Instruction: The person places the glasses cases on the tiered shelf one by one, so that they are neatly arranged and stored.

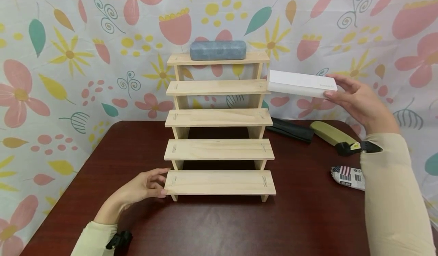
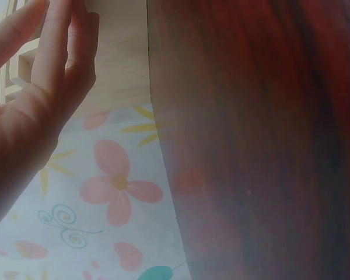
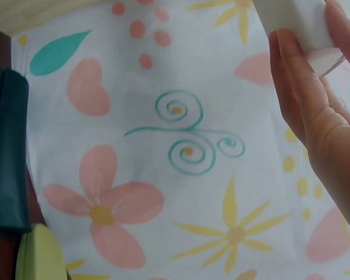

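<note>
My right hand [image 1: 359, 100] grips one end of a long white glasses case [image 1: 301, 84], thumb on the near side and fingers round the far side. The case is held up beside the second-highest step, its left end overlapping that step's right end. In the right wrist view only part of the white case [image 3: 297, 23] shows between thumb and fingers. My left hand [image 1: 142, 187] rests its fingertips against the left end of the lowest step of a wooden stepped rack [image 1: 219, 149]. On the rack's top step lies a blue glasses case [image 1: 218, 51].
Behind the rack's right side lie a black case [image 1: 291, 130] and an olive-green case [image 1: 333, 133] on the dark red table [image 1: 219, 229]. A newspaper-print case [image 1: 349, 177] lies nearer, partly hidden by my right sleeve. A flower-patterned cloth [image 1: 102, 58] hangs behind.
</note>
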Demonstrator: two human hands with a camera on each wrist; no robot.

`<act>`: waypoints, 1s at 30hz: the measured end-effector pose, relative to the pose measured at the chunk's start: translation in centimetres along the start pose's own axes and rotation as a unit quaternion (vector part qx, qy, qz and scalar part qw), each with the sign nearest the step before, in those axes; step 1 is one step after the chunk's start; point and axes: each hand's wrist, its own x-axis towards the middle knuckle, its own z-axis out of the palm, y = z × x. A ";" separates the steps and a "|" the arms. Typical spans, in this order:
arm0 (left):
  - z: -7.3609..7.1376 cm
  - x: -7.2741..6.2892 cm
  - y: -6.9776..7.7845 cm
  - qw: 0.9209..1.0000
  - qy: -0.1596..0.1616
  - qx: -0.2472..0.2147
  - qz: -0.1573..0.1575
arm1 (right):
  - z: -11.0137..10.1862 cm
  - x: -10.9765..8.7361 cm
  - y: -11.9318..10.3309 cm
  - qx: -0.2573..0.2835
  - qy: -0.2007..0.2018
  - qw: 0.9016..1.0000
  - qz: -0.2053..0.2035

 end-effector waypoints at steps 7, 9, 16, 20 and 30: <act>-0.1 -0.1 0.0 1.000 0.001 -0.001 0.000 | 2.2 1.4 -0.6 -0.016 -0.017 1.000 -0.004; 0.0 -0.2 0.0 1.000 0.001 0.000 -0.001 | 3.0 1.8 -0.6 -0.019 -0.021 1.000 -0.003; 0.1 -0.1 0.2 1.000 0.002 0.005 -0.006 | 5.9 3.4 -0.5 -0.016 -0.028 0.999 0.000; 0.1 0.0 0.1 1.000 0.001 0.004 -0.007 | 7.7 4.3 -0.4 -0.026 -0.034 0.999 0.005; 0.0 0.0 0.2 1.000 0.001 0.007 -0.006 | 12.0 6.5 0.4 -0.094 -0.035 0.995 0.017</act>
